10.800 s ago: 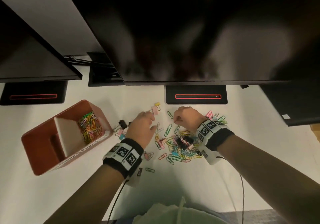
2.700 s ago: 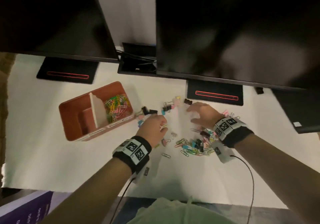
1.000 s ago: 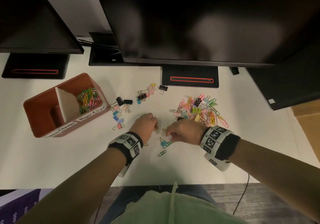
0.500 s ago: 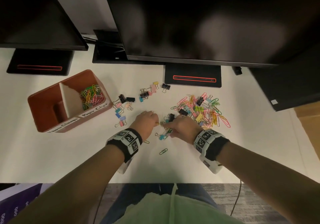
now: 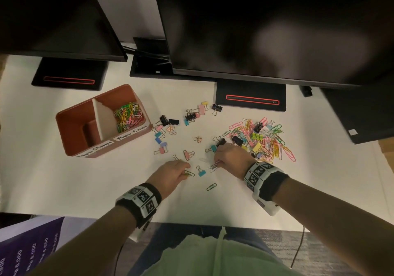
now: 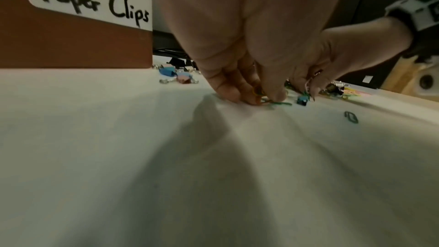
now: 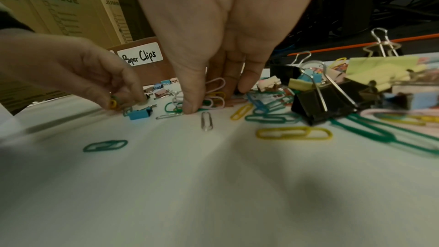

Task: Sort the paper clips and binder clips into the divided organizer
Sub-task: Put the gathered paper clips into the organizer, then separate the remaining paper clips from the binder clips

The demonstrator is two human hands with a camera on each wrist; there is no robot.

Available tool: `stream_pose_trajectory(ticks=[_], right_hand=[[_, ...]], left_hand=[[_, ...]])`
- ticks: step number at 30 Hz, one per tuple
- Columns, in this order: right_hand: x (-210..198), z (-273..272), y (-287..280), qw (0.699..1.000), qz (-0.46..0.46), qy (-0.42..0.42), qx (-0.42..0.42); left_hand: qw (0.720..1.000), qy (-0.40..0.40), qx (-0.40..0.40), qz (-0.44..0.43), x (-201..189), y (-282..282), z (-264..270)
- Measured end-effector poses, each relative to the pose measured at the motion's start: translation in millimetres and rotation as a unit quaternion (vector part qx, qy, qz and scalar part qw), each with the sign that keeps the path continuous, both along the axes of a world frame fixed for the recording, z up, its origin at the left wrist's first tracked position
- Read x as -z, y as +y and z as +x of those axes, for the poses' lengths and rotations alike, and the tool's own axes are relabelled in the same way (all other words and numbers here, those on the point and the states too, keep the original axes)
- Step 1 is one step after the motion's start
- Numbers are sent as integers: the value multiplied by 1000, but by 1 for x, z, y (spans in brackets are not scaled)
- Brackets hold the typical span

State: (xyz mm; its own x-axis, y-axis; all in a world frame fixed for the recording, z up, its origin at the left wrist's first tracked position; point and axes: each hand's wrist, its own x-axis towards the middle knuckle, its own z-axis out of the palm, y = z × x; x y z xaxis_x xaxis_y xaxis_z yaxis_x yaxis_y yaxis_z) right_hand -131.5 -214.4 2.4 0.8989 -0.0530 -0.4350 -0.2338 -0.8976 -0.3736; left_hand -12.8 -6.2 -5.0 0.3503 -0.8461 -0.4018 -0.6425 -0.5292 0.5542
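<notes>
The brown divided organizer [image 5: 70, 145] stands at the left, with coloured paper clips [image 5: 128, 116] in its right compartment, labelled "Paper Clips" [image 6: 95, 5]. My left hand [image 5: 173, 172] pinches a few paper clips [image 6: 263, 97] against the white table. My right hand [image 5: 229, 158] grips a small bunch of paper clips [image 7: 215, 95] at the table surface. A blue binder clip [image 5: 201, 172] lies between the hands. A mixed pile of clips [image 5: 262, 141] sits just right of my right hand.
Loose binder clips [image 5: 168, 124] are scattered between the organizer and the pile. A lone green paper clip [image 5: 211, 187] lies nearer me. Monitors [image 5: 255, 30] overhang the back of the table on black stands [image 5: 250, 100]. The table edge [image 5: 191, 222] runs close below my wrists.
Both hands have drawn slightly toward me from the pile's left edge. The left hand now holds paper clips at the table and the right hand has gathered a bunch.
</notes>
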Motion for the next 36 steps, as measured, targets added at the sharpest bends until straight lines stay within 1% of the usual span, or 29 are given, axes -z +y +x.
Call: stream_pose_trajectory(ticks=[7, 10, 13, 15, 18, 20, 22, 24, 27, 30, 32, 33, 35, 36], right_hand=[[-9, 6, 4, 998, 26, 49, 32], [-9, 9, 6, 997, 8, 74, 26], [-9, 10, 7, 997, -5, 71, 14], [-11, 11, 6, 997, -13, 73, 1], [-21, 17, 4, 998, -9, 64, -6], [-35, 28, 3, 999, 4, 34, 11], [-55, 50, 9, 1000, 19, 2, 16], [-76, 79, 19, 999, 34, -35, 10], [-101, 133, 42, 992, 69, -102, 12], [-114, 190, 67, 983, 96, -149, 40], [-113, 220, 82, 981, 110, -145, 59], [-111, 229, 87, 981, 122, -135, 71], [-105, 236, 88, 976, 152, -119, 96], [-104, 232, 85, 974, 161, -124, 103]], left_hand=[[999, -40, -8, -20, 9, -18, -1], [999, -45, -8, -10, 13, -24, 2], [999, -47, -3, 17, 13, -26, 4], [999, -31, -12, 20, 6, -26, 6], [996, -3, -69, -49, -15, -21, 17], [986, 6, -132, -101, -37, -16, 33], [966, 20, -218, -137, -60, -8, 56], [941, 30, -299, -155, -81, 2, 85], [920, -7, -372, -127, -105, 19, 125], [918, -44, -388, -65, -107, 28, 153], [922, -36, -382, -43, -105, 28, 161], [926, -45, -372, -35, -105, 27, 162], [934, -100, -341, -41, -110, 27, 158], [935, -126, -324, -73, -112, 26, 153]])
